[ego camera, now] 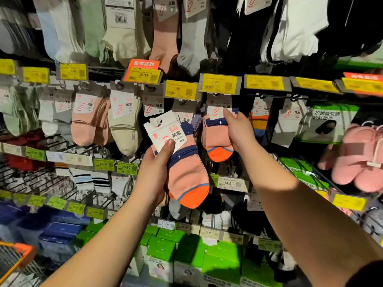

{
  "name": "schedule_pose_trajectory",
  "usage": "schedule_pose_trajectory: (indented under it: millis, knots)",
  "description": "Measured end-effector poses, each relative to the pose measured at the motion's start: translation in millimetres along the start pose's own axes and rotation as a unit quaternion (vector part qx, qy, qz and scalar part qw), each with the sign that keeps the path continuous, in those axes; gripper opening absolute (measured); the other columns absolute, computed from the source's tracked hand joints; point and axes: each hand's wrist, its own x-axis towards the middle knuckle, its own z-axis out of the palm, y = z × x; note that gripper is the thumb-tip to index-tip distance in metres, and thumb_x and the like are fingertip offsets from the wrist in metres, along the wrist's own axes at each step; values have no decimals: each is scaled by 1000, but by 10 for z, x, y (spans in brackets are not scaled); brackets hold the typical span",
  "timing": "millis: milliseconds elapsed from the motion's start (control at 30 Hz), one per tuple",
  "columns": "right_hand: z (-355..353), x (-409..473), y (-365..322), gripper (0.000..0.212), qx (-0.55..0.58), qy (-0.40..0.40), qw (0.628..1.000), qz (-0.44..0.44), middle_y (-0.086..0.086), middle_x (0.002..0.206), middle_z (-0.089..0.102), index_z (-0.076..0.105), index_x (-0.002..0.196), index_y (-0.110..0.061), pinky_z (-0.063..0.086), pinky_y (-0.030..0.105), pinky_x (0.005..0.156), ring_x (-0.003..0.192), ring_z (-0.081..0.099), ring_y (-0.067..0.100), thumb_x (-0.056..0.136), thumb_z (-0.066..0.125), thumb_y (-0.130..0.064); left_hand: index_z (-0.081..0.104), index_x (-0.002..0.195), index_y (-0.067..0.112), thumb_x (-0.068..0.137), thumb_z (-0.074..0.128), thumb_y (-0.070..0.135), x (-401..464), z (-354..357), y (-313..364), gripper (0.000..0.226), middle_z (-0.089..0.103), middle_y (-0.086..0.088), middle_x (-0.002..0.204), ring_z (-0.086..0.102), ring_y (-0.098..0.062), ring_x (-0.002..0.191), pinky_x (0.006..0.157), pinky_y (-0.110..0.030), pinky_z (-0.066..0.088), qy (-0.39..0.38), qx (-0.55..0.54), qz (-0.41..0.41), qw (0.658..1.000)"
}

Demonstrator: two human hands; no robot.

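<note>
— Where is the loose pair of socks (187, 172) found?

— It is held in front of the rack, near the middle of the scene, by the left hand (154, 177). The thumb (170, 144) is pressed on the white card label (165, 129) at the top of the pair. The other fingers are curled behind the pink fabric and hidden by it. The orange toe is pointed down and to the right.

— And the right hand (239, 132)?

— It is closed round the hanging pair of socks (216, 141), just to the right and a little farther away. The thumb is laid over the navy cuff at the top, and the fingers are wrapped behind, out of sight. That pair is seen just under a yellow price tag (219, 83).

— Are the two pairs touching?

— No, a narrow gap is left between them. Green boxes (219, 259) are stacked low down, nearer than the rack.
</note>
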Motion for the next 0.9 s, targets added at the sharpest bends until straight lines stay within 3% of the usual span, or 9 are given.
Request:
schedule_pose_trajectory:
  millis: [133,233,300,433,533,633,700,800,900]
  knots:
    - [36,54,-71,58,-138,17,990,14,16,133,60,53,135,-2,41,31,84,120,56,33,101,48,-48,65,113,20,99,60,28,-43,33,-1,18,78,-2,103,74,-18,91,78,-35,57,-3,0,-1,1000]
    - [33,122,-32,67,-245,12,969,16,20,140,55,50,139,0,41,35,88,127,52,36,102,39,-55,64,116,19,98,61,30,-68,41,-2,22,77,-3,104,74,-20,92,77,-36,57,-5,5,-4,1000]
    - [34,121,-25,69,-303,-5,953,14,22,137,56,52,135,-1,39,36,83,124,54,36,103,32,-58,63,118,18,98,60,29,-85,41,0,24,77,-3,104,75,-18,90,72,-33,58,-5,3,-9,1000]
    - [-22,38,28,76,-352,-25,935,30,21,134,57,52,134,-3,39,37,81,119,56,35,101,23,-65,63,118,19,97,61,29,-103,22,-14,24,77,-3,106,74,-21,94,78,-36,57,-9,4,-14,1000]
    - [-115,-144,107,71,-322,-8,946,44,16,129,57,50,129,-7,41,37,78,112,57,32,98,28,-67,64,115,21,97,60,30,-134,9,-26,20,77,-2,105,74,-20,94,82,-38,57,-17,15,-17,1000]
    - [-174,-500,135,48,-203,32,979,4,8,118,57,54,111,-15,39,34,73,99,55,23,101,36,-58,63,121,17,92,65,34,-166,-7,-63,34,76,-4,109,73,-25,101,93,-46,56,-20,29,-23,999]
    - [-163,-823,129,35,-109,2,994,-20,1,102,60,55,101,-21,39,31,69,87,54,13,104,37,-50,63,122,18,85,74,38,-185,-25,-101,44,76,-4,111,72,-26,104,96,-49,54,-24,36,-28,999]
    - [-76,-1305,150,24,11,-61,998,-21,-8,84,57,57,92,-25,42,26,72,76,51,8,105,43,-39,62,114,23,87,73,34,-223,-28,-174,31,76,-2,109,72,-25,103,92,-45,55,-31,50,-32,998]
    - [7,-1575,229,28,83,-119,989,-42,-7,86,67,60,96,-20,50,25,77,82,62,8,92,62,-48,62,113,21,88,74,30,-260,-7,-223,29,78,3,103,73,-19,99,88,-40,57,-38,75,-24,996]
